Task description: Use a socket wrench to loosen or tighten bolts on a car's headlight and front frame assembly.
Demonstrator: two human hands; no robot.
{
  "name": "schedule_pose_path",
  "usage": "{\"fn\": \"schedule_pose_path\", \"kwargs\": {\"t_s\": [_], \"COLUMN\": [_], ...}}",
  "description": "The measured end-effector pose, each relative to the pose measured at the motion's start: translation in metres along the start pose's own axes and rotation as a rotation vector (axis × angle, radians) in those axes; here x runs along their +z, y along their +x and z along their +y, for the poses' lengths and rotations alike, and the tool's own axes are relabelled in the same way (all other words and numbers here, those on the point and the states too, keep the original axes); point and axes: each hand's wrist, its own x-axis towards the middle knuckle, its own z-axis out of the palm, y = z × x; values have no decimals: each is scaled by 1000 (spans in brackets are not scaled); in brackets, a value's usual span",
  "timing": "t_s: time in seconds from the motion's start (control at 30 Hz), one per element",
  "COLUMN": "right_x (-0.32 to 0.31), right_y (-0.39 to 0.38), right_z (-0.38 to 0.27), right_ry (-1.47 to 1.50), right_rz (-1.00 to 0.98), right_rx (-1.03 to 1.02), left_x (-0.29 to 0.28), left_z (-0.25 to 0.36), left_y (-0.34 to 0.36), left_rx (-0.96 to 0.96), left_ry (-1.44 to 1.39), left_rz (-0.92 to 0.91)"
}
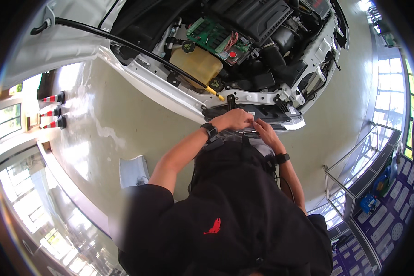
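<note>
Three striped traffic cones [53,110] stood far left on the floor [106,106]. The left hand [234,119] curled its fingers over a small metal tool [251,132] at the white car's front edge [262,99]. The right hand [264,131] pinched that tool's other end, below the open engine bay [244,41].

A glossy pale-grey workshop floor [101,124] reflects daylight from tall paned windows [391,87] at far right, with red-and-white striped traffic cones [53,110] standing at the left.
</note>
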Motion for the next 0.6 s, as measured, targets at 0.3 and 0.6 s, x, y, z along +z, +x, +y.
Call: {"fn": "schedule_pose_path", "kwargs": {"t_s": [0.3, 0.6], "right_x": [0, -7], "right_y": [-3, -19], "right_z": [9, 23], "right_ry": [-12, 64], "right_rz": [112, 197], "right_rx": [-51, -2], "left_x": [9, 11], "left_z": [-24, -45], "left_y": [13, 32], "left_rx": [68, -287], "left_ry": [151, 740], "left_rz": [177, 408]}}
